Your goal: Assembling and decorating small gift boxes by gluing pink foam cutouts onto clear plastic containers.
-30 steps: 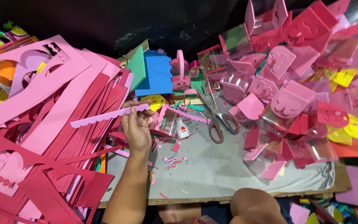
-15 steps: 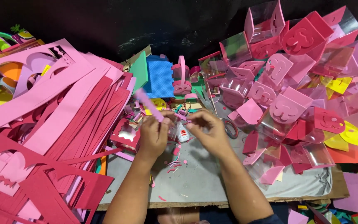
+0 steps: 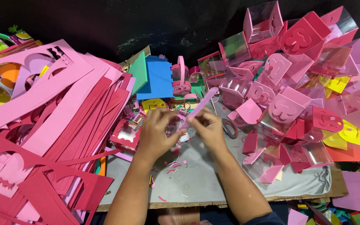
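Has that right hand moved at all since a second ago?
Yes. The right hand was low at the table's near edge; it has come up and forward to meet the left hand at the pink foam strip, nearer the blue sheet.

We see both forearms rising from the lower edge of the view and converging toward the middle. Our left hand is turned back-up, knuckles toward the camera, its fingers curled inward and pinched together at the tips. Our right hand sits just beside it, wrist angled inward, its fingers also bent and closed in a pinch. The fingertips of the two hands meet or nearly touch; we cannot tell which. Both wrists are bare, and a dark sleeve edge shows at the right elbow.
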